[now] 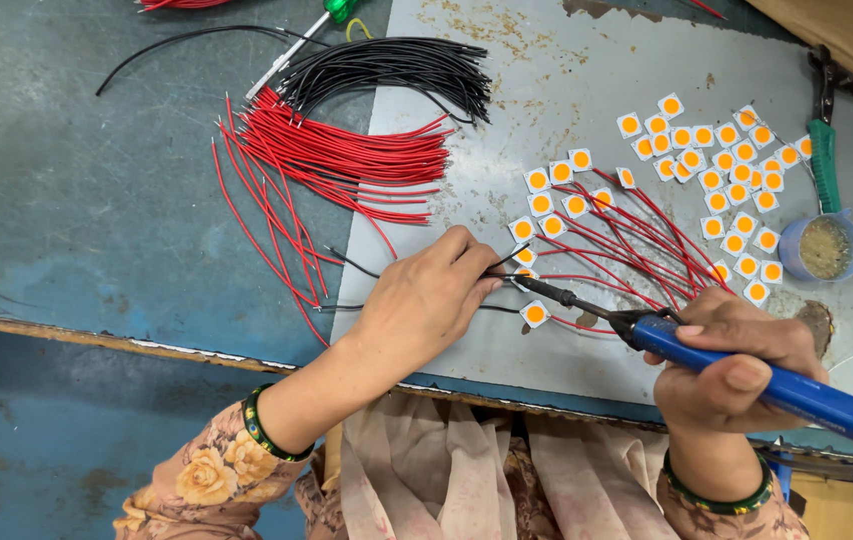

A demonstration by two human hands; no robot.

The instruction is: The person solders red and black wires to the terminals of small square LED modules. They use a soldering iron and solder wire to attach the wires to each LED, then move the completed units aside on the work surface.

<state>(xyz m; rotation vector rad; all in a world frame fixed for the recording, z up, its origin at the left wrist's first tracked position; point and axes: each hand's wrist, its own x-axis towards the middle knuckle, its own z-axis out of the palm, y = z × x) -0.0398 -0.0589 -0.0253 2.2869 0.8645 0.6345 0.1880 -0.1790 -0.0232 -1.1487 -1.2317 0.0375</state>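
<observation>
A thin black wire (506,262) is pinched between the fingers (474,262) of the left hand (424,300), its free end brought to a small white square chip with an orange centre (535,314) that lies on the grey metal sheet (546,90) covering part of the table (96,200). A blue-handled soldering iron (746,375) is gripped in the closed right hand (731,365), the thumb laid along the handle, and its dark tip is seen just beside that same chip, close to the wire end (whether tip and chip actually touch cannot be told). Beyond the iron, a fan of red wires (636,250) already joined to chips is spread on the sheet, and further right a loose scatter of bare chips (726,165) is seen. A bundle of cut red wires (346,160) and a bundle of black wires (396,65) are laid across the sheet's left edge. A small blue pot of brownish paste (823,247) is set near the right edge, with green-handled pliers (824,150) just behind it. Green bangles are worn on both wrists.
</observation>
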